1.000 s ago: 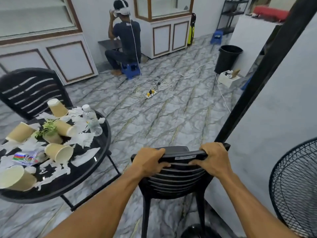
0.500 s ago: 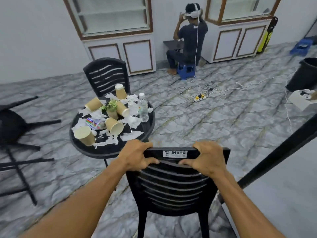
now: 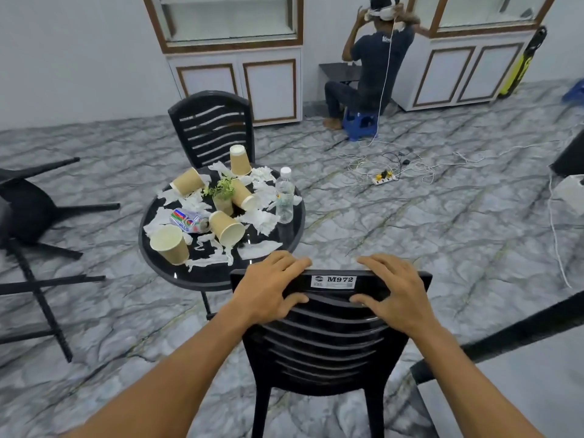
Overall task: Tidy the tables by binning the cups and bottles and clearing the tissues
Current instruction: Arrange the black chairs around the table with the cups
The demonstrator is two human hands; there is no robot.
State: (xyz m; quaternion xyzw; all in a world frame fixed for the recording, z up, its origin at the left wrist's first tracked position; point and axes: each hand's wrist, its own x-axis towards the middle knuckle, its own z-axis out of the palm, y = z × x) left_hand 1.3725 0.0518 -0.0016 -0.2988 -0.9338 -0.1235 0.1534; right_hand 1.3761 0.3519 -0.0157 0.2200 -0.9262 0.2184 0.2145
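Shop-like room: display cabinets (image 3: 232,23), round table (image 3: 205,275).

Paper cups (image 3: 227,230), upright bottle (image 3: 284,197), tissues (image 3: 260,219) on table (image 3: 202,276)
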